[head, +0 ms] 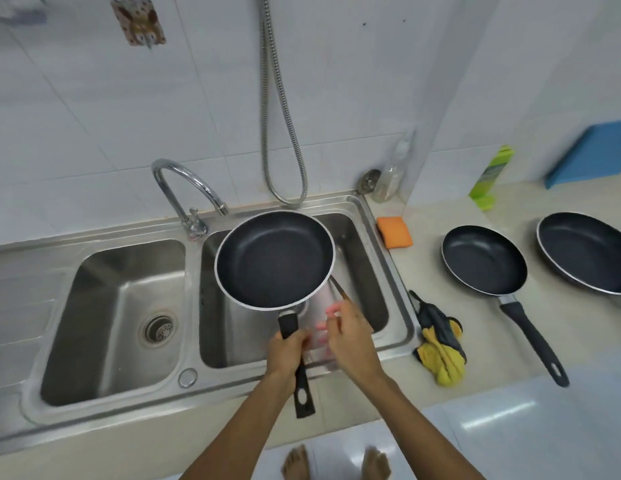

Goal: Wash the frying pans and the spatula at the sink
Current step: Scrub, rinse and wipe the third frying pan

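Spanning the counter, the stainless steel double sink point(194, 299) lay beneath the round black non-stick frying pan point(274, 258), which was held level over the right basin. Two matching black pans point(484, 259) sat on the counter to the right. The left hand point(285, 355) was wrapped tightly round the pan's handle. The right hand point(350, 341) hovered beside it, fingers loose and blurred. The green bottle point(489, 174) had a label too small to read.
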